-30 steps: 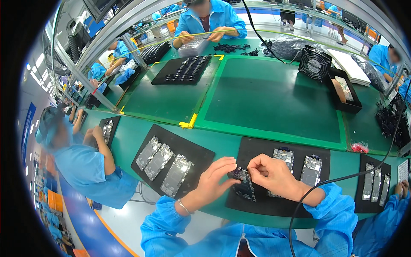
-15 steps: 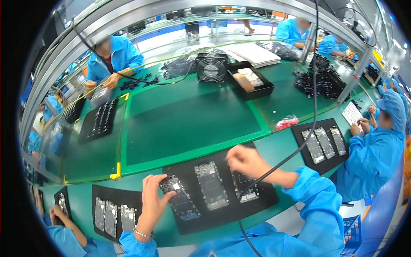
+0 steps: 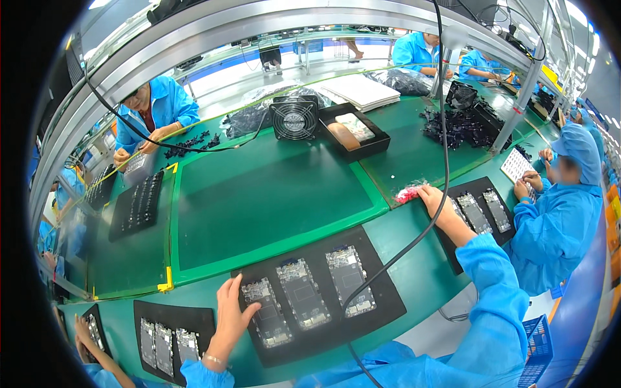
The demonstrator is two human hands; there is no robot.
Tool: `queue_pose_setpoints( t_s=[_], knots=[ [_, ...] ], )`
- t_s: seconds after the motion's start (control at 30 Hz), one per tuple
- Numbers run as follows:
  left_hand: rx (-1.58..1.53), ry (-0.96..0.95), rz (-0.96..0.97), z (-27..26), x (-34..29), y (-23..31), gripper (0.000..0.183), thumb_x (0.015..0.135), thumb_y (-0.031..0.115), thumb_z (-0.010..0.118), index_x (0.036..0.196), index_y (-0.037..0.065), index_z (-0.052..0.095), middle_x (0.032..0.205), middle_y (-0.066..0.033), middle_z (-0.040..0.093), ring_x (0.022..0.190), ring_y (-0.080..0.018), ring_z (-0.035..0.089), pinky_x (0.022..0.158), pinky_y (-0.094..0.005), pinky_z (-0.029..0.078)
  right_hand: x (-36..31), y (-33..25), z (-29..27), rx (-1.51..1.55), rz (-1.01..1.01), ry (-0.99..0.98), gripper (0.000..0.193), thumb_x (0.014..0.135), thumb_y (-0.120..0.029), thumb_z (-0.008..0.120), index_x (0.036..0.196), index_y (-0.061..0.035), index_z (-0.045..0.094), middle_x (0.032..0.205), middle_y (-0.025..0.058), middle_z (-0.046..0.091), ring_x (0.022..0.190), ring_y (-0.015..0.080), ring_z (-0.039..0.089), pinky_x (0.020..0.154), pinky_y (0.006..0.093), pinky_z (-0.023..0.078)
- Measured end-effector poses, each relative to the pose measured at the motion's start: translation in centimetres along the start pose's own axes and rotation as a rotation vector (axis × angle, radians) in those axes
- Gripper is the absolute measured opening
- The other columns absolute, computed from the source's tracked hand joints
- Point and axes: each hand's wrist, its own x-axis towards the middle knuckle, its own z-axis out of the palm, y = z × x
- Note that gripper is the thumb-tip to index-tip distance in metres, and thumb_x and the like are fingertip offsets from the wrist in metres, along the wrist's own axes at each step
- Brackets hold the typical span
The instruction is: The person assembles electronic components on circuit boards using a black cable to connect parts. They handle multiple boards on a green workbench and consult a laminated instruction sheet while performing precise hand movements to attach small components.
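Three phone-sized circuit boards lie side by side on a black mat (image 3: 381,304): a left board (image 3: 267,313), a middle board (image 3: 303,294) and a right board (image 3: 350,281). My left hand (image 3: 231,313) is at the left board's edge, thumb and forefinger apart, the thumb touching its surface. My right hand (image 3: 441,210) reaches out to a small heap of red pieces (image 3: 407,193) in clear film, its fingertips drawn together at the heap's edge. What they pinch, if anything, is too small to make out.
A black cable (image 3: 414,255) hangs across the work space, over the mat's right part. Neighbouring mats with boards (image 3: 475,213) stand on both sides. Further back are a fan (image 3: 294,118), an open black box (image 3: 372,142) and dark small parts (image 3: 453,126). Co-workers sit around.
My right hand has moved from above the right board out to the red pieces. The left board, tilted up in my left hand before, now lies flat. The view has shifted slightly.
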Motion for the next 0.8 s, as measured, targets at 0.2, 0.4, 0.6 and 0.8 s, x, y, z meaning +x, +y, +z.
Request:
queue_pose_setpoints(
  t_s=[0.2, 0.4, 0.6, 0.8],
  knots=[
    [-0.653, -0.146, -0.554, -1.2, -7.7, -0.2, 0.064, 0.081, 0.010, 0.065, 0.134, -0.001, 0.031, 0.127, -0.0166, 0.041, 0.105, -0.0215, 0.048, 0.083, -0.0337, 0.045, -4.8, -9.8, -8.2, 0.588, 0.407, -0.507, 0.027, 0.084, -0.020, 0.056, 0.105, -0.0045, 0.058, 0.098, 0.0181, 0.061, 0.080, 0.0311, 0.062, 0.076, 0.0370, 0.050],
    [-1.001, -0.327, -0.796, -1.6, -7.1, -1.5, 0.055, 0.088, 0.012, 0.055, 0.134, -0.004, 0.030, 0.114, -0.0098, 0.053, 0.092, -0.0131, 0.052, 0.073, -0.0288, 0.048, -6.8, -14.9, -7.4, 1.010, 0.634, -0.810, 0.045, 0.086, -0.041, 0.058, 0.108, -0.0021, 0.058, 0.101, 0.0141, 0.062, 0.086, 0.0208, 0.061, 0.071, 0.0305, 0.048],
    [-1.049, -0.483, -0.673, -1.7, -5.2, 5.0, 0.043, 0.086, 0.024, 0.062, 0.119, 0.001, 0.049, 0.107, -0.0030, 0.059, 0.090, -0.0129, 0.055, 0.074, -0.0273, 0.045, -10.1, -10.1, -9.4, 1.418, 0.880, -0.615, 0.042, 0.084, -0.039, 0.063, 0.106, -0.0026, 0.060, 0.092, 0.0023, 0.060, 0.081, 0.0098, 0.053, 0.067, 0.0254, 0.043],
    [-1.214, -0.576, -0.474, 3.8, 2.5, 15.5, 0.053, 0.085, 0.016, 0.063, 0.125, -0.005, 0.037, 0.114, -0.0144, 0.052, 0.098, -0.0206, 0.055, 0.082, -0.0326, 0.046, -12.4, 1.5, -13.0, 1.071, 1.061, -0.402, 0.032, 0.083, -0.032, 0.063, 0.104, -0.0069, 0.064, 0.095, 0.0022, 0.063, 0.088, 0.0117, 0.055, 0.073, 0.0272, 0.044]
  ],
)
